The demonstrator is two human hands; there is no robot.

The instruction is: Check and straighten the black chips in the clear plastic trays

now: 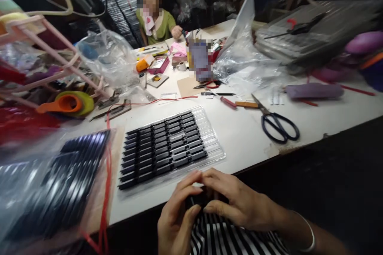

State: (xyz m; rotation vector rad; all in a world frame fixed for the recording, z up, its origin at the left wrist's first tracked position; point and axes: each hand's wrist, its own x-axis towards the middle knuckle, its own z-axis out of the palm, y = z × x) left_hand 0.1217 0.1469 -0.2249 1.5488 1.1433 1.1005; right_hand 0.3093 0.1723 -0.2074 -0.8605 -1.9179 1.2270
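Note:
My left hand (pixel 177 212) and my right hand (pixel 245 200) meet below the table's front edge, over striped black-and-white cloth. The fingers of both are curled around a small black piece (pixel 200 198), mostly hidden between them. Fingertips nearly touch at the top, and both thumbs press on the near side. Just beyond lies a clear plastic tray (pixel 216 140) with rows of long black plastic parts (pixel 163 143). The tray's right side shows bare ridged slots, and a gap breaks the rows near the middle.
On the left are a wrapped stack of black parts (pixel 68 175), red string (pixel 107 183) and a pink rack (pixel 56 36). Blue-handled scissors (pixel 279 127), a red-handled tool (pixel 228 102) and a purple case (pixel 314 91) lie on the right. Another person (pixel 160 26) sits across the table (pixel 245 135).

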